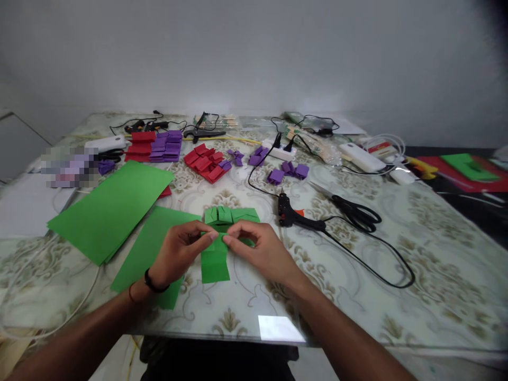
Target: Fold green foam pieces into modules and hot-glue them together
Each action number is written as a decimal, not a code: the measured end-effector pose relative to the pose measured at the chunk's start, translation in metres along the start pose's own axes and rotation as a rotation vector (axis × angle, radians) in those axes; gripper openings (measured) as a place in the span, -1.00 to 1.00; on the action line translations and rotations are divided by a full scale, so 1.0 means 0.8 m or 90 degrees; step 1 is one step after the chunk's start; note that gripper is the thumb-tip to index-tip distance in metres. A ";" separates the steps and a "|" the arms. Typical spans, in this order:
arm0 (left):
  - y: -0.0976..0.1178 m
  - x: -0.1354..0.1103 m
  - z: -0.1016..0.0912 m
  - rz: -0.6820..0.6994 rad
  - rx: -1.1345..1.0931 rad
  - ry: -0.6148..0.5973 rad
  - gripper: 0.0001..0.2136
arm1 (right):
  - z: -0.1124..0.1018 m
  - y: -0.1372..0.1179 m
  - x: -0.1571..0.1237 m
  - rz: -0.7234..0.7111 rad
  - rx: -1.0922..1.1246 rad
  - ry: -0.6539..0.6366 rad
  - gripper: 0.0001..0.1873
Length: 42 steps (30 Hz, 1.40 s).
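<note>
Bare forearms [341, 328], both hands [262, 251] in fingertip pinch on a creased green paper strip [215, 271], smooth sheets [115, 209] alongside.

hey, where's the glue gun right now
In the head view, the glue gun lies on the table right of centre, between your right hand and the scissors, its nozzle pointing away from you.

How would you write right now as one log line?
left hand: pinching green strip | right hand: pinching same strip | glue gun: untouched | scissors: beside glue gun
</note>
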State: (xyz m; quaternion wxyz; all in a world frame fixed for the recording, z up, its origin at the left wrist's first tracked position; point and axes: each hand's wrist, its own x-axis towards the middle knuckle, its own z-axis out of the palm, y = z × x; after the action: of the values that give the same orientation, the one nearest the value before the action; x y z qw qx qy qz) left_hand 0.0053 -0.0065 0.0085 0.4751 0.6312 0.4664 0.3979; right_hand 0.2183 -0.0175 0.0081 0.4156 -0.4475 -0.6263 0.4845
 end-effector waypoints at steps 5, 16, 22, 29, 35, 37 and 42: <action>0.001 0.002 -0.002 -0.020 0.013 -0.087 -0.59 | 0.004 0.006 0.000 0.023 0.060 0.025 -0.63; -0.011 0.002 -0.009 -0.053 0.067 -0.093 -0.45 | 0.003 0.004 0.002 0.026 0.016 -0.033 -0.53; -0.009 -0.001 -0.011 -0.072 0.023 -0.130 -0.48 | -0.001 0.006 0.002 0.030 0.080 -0.023 -0.51; -0.008 0.000 -0.010 -0.039 0.077 -0.177 -0.46 | 0.005 0.012 0.003 0.007 0.076 -0.017 -0.68; -0.004 0.000 -0.005 0.001 0.122 -0.228 -0.50 | 0.007 0.014 0.004 -0.030 0.036 0.002 -0.71; -0.001 0.000 -0.007 0.025 0.124 -0.238 -0.51 | 0.007 0.015 0.004 -0.033 0.036 0.006 -0.71; 0.004 0.000 -0.011 0.054 0.121 -0.244 -0.50 | 0.010 0.015 0.003 -0.028 0.054 -0.005 -0.67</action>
State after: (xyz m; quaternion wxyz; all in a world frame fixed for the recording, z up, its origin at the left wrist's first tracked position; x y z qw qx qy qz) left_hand -0.0021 -0.0052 0.0138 0.4764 0.7564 0.3759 0.2441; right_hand 0.2119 -0.0156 -0.0049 0.4424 -0.4139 -0.6163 0.5031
